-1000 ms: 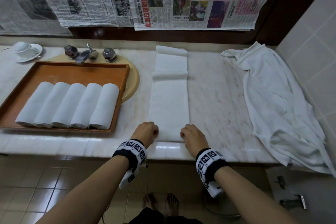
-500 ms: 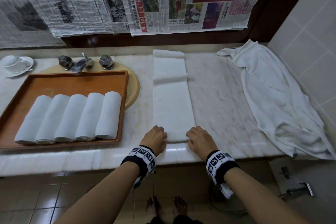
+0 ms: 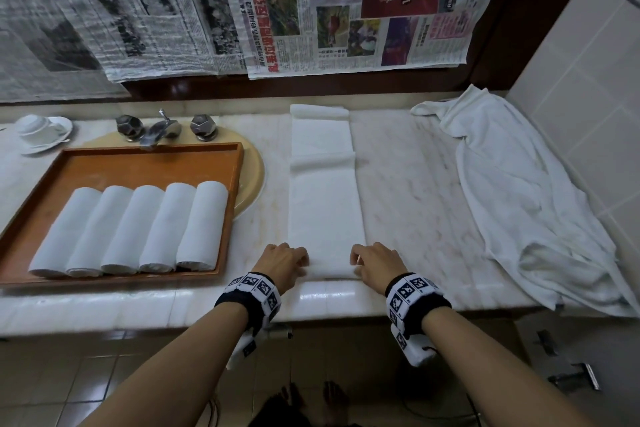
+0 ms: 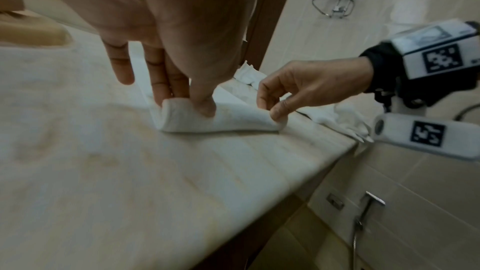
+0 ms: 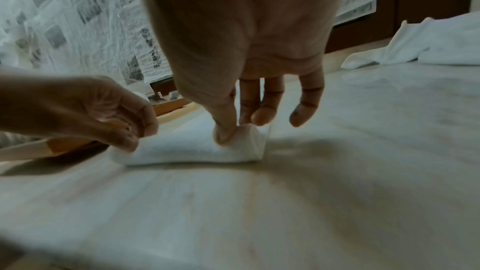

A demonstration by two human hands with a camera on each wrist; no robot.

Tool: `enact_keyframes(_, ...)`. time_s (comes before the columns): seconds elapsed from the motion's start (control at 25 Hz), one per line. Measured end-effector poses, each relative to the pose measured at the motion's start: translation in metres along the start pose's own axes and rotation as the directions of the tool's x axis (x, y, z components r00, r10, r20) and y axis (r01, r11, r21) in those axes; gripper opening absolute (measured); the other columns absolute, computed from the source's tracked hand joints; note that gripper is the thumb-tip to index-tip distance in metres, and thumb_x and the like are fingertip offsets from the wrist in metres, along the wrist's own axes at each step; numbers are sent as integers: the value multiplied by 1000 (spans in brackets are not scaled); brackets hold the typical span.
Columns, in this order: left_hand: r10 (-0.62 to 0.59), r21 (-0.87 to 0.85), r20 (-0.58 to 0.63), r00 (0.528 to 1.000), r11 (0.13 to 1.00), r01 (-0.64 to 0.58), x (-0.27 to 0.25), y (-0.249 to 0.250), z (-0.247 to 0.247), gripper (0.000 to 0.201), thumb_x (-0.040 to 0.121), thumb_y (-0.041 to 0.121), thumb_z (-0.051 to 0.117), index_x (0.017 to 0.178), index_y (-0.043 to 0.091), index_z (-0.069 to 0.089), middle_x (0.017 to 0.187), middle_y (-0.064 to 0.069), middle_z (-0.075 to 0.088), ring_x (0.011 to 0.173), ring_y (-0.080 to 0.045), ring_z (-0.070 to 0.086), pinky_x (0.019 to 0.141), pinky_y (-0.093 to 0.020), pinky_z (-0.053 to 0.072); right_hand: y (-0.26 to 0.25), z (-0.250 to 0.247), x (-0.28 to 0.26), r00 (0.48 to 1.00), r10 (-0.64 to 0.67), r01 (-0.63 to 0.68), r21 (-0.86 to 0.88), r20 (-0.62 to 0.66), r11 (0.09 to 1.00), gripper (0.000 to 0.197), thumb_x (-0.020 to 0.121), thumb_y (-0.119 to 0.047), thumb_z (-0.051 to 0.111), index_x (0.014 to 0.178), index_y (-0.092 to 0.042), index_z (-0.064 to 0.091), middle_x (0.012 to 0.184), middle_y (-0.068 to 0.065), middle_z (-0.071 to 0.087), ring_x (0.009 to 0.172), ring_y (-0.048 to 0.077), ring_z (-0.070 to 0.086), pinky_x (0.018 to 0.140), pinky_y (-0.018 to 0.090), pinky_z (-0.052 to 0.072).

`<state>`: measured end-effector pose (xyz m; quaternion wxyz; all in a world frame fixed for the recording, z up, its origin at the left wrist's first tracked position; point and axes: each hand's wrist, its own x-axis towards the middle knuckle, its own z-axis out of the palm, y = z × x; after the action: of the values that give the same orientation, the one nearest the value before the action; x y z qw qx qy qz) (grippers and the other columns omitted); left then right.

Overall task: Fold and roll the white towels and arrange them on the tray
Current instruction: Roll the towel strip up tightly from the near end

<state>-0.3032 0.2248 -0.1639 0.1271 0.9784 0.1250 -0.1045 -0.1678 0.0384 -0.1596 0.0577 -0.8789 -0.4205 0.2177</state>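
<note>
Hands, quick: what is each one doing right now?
Left hand: thumb and fingers pinch the rolled near end of the long folded white towel.
Right hand: thumb and fingers pinch the same roll's other end.

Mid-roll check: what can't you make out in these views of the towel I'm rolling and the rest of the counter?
- Folded towel: how many turns the rolled end holds; both wrist views show only its outside.
- Left hand, right hand: head view hides their fingertips.
- Loose towel: the right frame edge cuts it off.
- Newspaper text: too small.
</note>
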Motion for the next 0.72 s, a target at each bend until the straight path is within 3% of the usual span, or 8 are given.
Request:
enact_keyframes(0.16,-98,3,41,994,995,98,6,4,-2,18,95,29,58,110,28,66,108,2,64,106,-21,56,93,-31,39,-7,3,4,996,27,-31,-49,-89,998,14,95,-14,55,103,-18,65,106,-1,61,105,20,51,84,33,43)
enact_keyframes(0.32,-129,-66,-31,991,990,126,13,20,1,19,89,6,59,99,17,70,104,0,62,95,-22,59,81,-29,47,-11,20,0,967,-129,130,-8,-222,991,16,90,0,52,93,-10,65,99,5,59,94,23,55,68,27,38)
enact_keyframes(0.4,-114,-76,-53,992,991,110,12,24,6,24,88,3,55,101,15,71,105,-2,63,93,-22,59,81,-29,48,-11,26,-4,950,-181,182,-21,-253,983,6,84,-7,61,87,-10,64,91,4,60,85,21,57,64,25,41)
enact_keyframes(0.48,-79,-97,-93,993,993,70,5,24,12,22,89,14,55,105,14,71,106,-2,64,94,-22,59,81,-29,48,-9,31,-8,943,-206,217,13,-260,976,19,69,-19,75,82,-14,63,83,0,60,77,18,58,59,24,46)
enact_keyframes(0.6,-16,-141,-149,989,990,-5,-4,18,25,28,84,29,67,108,13,70,107,-2,65,98,-22,59,80,-34,51,-6,33,-3,936,-239,248,2,-258,969,26,62,-12,82,82,-14,65,81,0,62,75,18,60,59,24,52)
enact_keyframes(0.72,2,-123,-180,984,992,-25,-1,17,27,20,85,21,65,100,10,71,102,-5,66,95,-25,60,76,-36,52,-5,21,3,953,-235,241,9,-190,970,16,83,-5,63,98,-7,67,98,7,63,93,24,58,75,31,51)
